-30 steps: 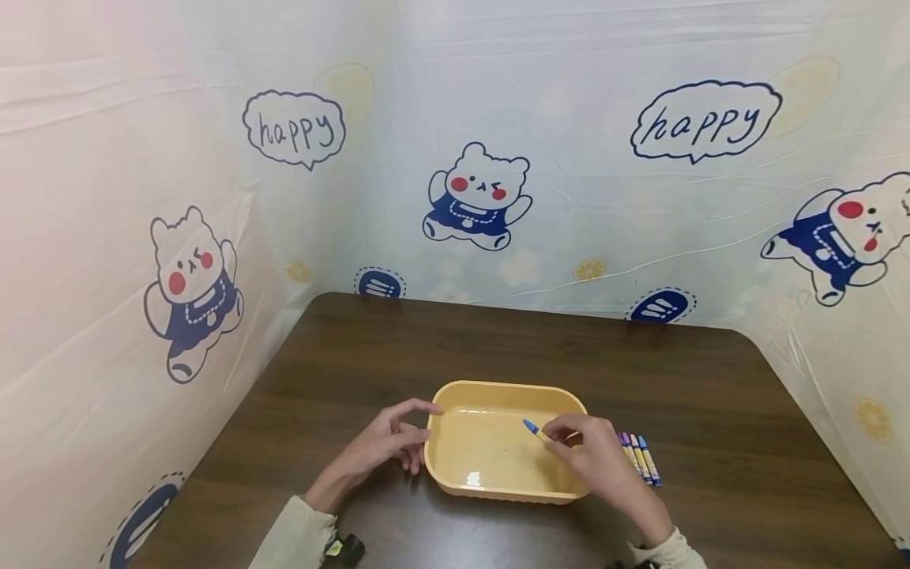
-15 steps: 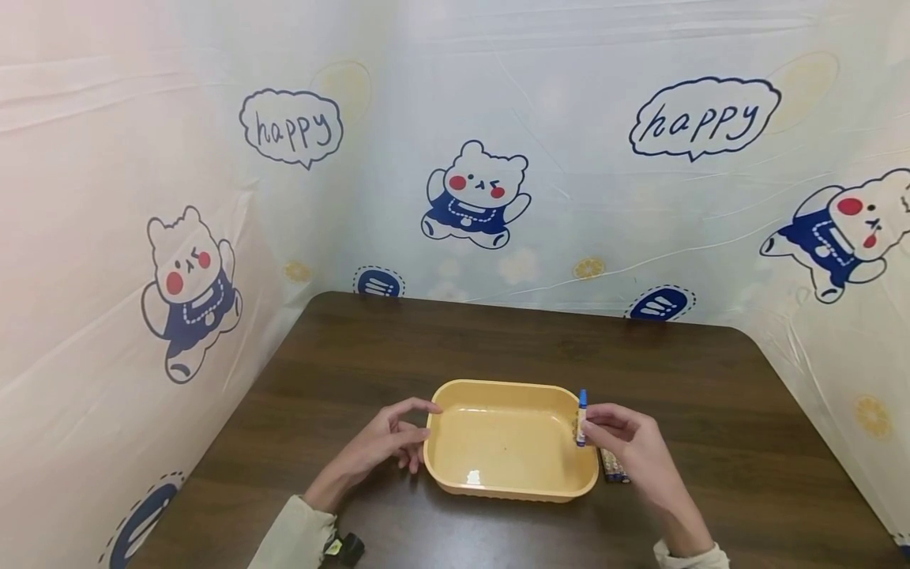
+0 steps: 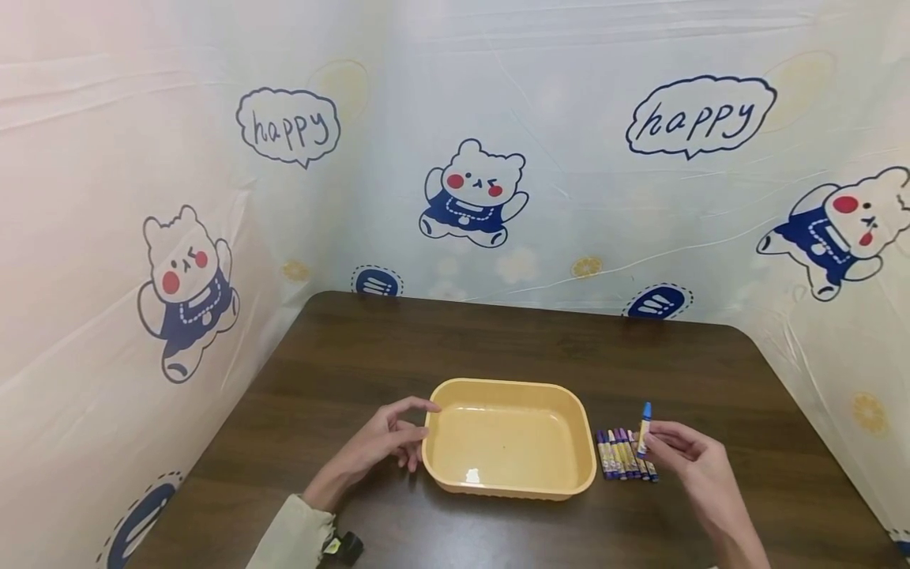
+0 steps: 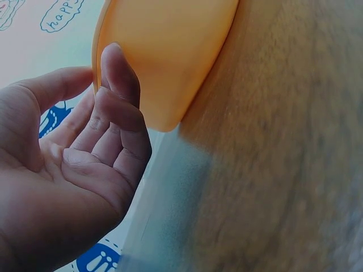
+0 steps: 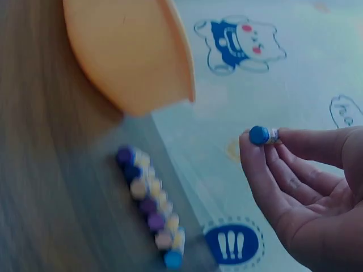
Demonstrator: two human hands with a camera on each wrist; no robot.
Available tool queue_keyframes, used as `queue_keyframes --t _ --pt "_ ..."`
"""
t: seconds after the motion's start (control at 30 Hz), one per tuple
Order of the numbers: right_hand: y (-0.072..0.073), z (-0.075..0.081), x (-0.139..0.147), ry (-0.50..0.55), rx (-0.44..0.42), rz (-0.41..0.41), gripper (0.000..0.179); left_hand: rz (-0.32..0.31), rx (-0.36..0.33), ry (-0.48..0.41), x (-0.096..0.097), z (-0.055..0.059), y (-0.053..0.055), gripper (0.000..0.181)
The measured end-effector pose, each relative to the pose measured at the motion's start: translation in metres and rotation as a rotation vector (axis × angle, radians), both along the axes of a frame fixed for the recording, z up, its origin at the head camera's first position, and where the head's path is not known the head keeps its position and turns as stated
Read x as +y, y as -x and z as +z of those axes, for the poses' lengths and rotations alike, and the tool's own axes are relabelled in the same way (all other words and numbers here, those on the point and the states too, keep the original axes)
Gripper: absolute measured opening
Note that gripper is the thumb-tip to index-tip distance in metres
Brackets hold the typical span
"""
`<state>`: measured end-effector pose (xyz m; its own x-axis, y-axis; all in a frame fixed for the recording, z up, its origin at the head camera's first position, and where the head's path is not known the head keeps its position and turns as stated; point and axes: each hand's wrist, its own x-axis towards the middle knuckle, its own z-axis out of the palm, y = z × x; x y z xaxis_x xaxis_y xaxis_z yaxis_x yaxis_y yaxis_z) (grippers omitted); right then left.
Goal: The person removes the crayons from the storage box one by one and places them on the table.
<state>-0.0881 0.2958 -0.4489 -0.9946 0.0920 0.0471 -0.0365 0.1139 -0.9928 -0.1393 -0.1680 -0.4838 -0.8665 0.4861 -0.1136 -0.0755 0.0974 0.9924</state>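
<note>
A blue crayon (image 3: 644,429) stands nearly upright between the thumb and fingers of my right hand (image 3: 693,462), which pinches it near its lower end. In the right wrist view its round blue end (image 5: 259,135) faces the camera. Just beneath and left of it, a row of several crayons (image 3: 620,456) in purple, pink and blue lies side by side on the table. My left hand (image 3: 387,435) pinches the left rim of a yellow plastic basin (image 3: 508,494). In the left wrist view, thumb and fingers lie on either side of the rim (image 4: 97,51).
The basin stands on a dark wooden table (image 3: 355,340), with the crayon row close to its right side. A pale patterned curtain (image 3: 554,197) with bears and "happy" bubbles surrounds the table at the back and sides.
My right hand has carried the blue crayon from over the basin rightward to above the crayon row, turning it from slanted to upright. The left hand stays at the basin's rim.
</note>
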Motion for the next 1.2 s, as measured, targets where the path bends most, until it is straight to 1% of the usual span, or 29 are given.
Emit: queue_keyframes --t 0.07,0.13,0.23,0.33,0.43,0.5,0.57,0.63,0.77,0.83,0.9,1.0,1.07,1.2 --pt "0.001 -0.003 0.007 -0.013 -0.011 -0.027 0.034 0.000 0.001 -0.004 -0.001 0.000 0.000 0.042" --pt "0.002 -0.006 0.013 -0.051 -0.030 -0.053 0.036 0.000 0.002 -0.012 -0.001 0.000 0.001 0.042" --pt "0.004 -0.009 0.019 -0.151 -0.066 -0.088 0.037 -0.003 0.004 -0.017 -0.001 -0.001 0.001 0.042" --pt "0.006 -0.012 0.025 -0.282 -0.116 -0.111 0.035 -0.006 0.006 -0.014 -0.001 -0.001 0.001 0.041" --pt "0.007 -0.015 0.030 -0.398 -0.180 -0.104 0.033 -0.010 0.005 -0.010 0.000 -0.001 0.000 0.041" --pt "0.009 -0.018 0.032 -0.479 -0.207 -0.080 0.032 -0.010 0.006 -0.006 0.001 0.000 0.000 0.041" --pt "0.010 -0.021 0.033 -0.541 -0.219 -0.065 0.030 -0.010 0.007 -0.001 0.001 0.001 -0.001 0.041" --pt "0.011 -0.024 0.033 -0.591 -0.217 -0.069 0.028 -0.011 0.007 -0.001 0.001 0.001 0.000 0.041" --pt "0.010 -0.028 0.031 -0.626 -0.224 -0.086 0.024 -0.015 0.004 -0.004 0.000 0.002 -0.001 0.040" --pt "0.010 -0.027 0.031 -0.655 -0.222 -0.079 0.023 -0.021 0.000 -0.009 0.000 0.002 -0.001 0.041" --pt "0.013 -0.027 0.032 -0.701 -0.202 -0.072 0.023 -0.026 0.004 -0.006 0.000 0.001 0.000 0.041" --pt "0.017 -0.033 0.028 -0.751 -0.161 -0.057 0.023 -0.010 0.013 0.003 -0.004 0.001 0.001 0.041" --pt "0.018 -0.038 0.026 -0.760 -0.143 -0.053 0.023 -0.002 0.018 0.006 -0.007 0.001 0.002 0.040" --pt "0.012 -0.047 0.023 -0.739 -0.176 -0.039 0.021 -0.016 0.014 0.010 -0.009 0.000 0.002 0.040"
